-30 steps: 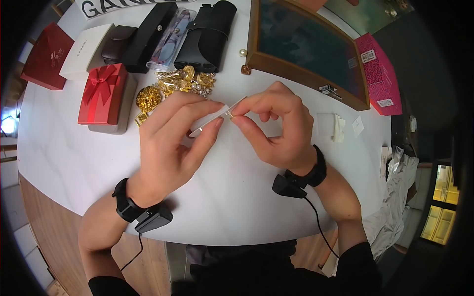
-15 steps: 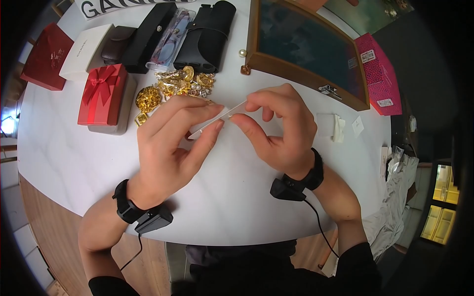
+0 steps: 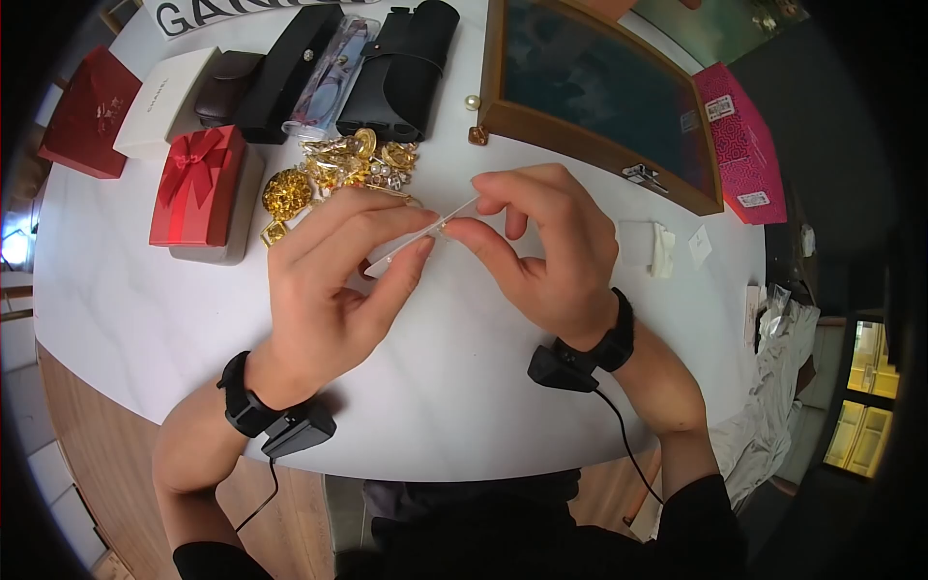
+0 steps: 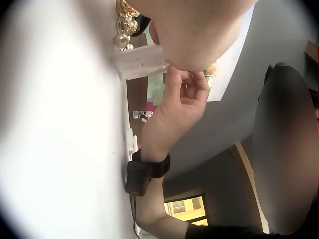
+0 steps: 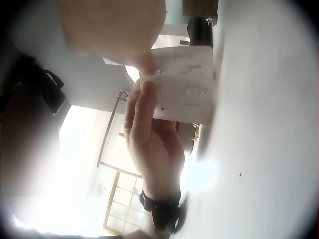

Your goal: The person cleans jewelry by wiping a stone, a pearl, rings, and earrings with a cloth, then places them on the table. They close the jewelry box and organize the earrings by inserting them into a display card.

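Observation:
A thin white earring card (image 5: 184, 84) with faint print and small studs is held up over the table between both hands. My left hand (image 3: 324, 290) pinches its lower left end between thumb and fingers. At the other end, my right hand (image 3: 561, 256) has the card between its thumb and index finger, the thumb right at a small stud. From the head view the card is nearly edge-on; the left wrist view shows tiny studs on its face. Beyond the left hand lies a pile of gold and pearl jewelry (image 3: 338, 159).
A glass-topped wooden case (image 3: 599, 97) stands at the back right, beside a pink patterned box (image 3: 739, 145). A pearl piece (image 3: 473, 101) and a brown piece (image 3: 478, 135) lie near it. A red bow-topped box (image 3: 196, 188), a white box (image 3: 166, 101) and black cases (image 3: 401, 72) fill the back left.
The right thumb and index finger, close together at the card a second ago, have spread apart, the index finger up at its far end. The card has turned more edge-on to the head view.

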The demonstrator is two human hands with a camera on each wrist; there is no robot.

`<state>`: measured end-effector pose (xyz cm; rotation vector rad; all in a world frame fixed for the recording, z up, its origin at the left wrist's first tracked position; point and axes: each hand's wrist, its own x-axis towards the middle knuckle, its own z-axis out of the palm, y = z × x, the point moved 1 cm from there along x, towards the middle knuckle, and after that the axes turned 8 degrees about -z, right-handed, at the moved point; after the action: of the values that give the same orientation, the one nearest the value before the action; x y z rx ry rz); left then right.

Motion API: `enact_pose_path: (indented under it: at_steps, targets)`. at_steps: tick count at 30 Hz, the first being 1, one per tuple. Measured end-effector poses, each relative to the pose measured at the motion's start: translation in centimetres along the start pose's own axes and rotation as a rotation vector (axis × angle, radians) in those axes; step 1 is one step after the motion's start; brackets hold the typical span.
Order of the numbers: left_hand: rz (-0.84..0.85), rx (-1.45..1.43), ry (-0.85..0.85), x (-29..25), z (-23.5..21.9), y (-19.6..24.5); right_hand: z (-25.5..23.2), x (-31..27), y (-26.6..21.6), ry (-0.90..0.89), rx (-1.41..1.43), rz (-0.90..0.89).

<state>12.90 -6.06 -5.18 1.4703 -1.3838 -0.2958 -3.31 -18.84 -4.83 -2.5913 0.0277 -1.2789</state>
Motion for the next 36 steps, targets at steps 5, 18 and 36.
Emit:
enact_pose_path:
  at_steps: [5,18,36]
  targets:
    - [-0.227,-0.225,-0.014,-0.3,0.5,-0.7,-0.2,0.4,0.0,0.0,0.124,0.214]
    - [-0.546,-0.729,-0.022,-0.7,1.2,-1.0,1.2,-1.5,0.5,0.007,0.411,0.447]
    - [-0.531,-0.658,-0.058,-0.8,1.2,-1.0,0.5,-1.4,0.5,-0.078,0.271,0.196]
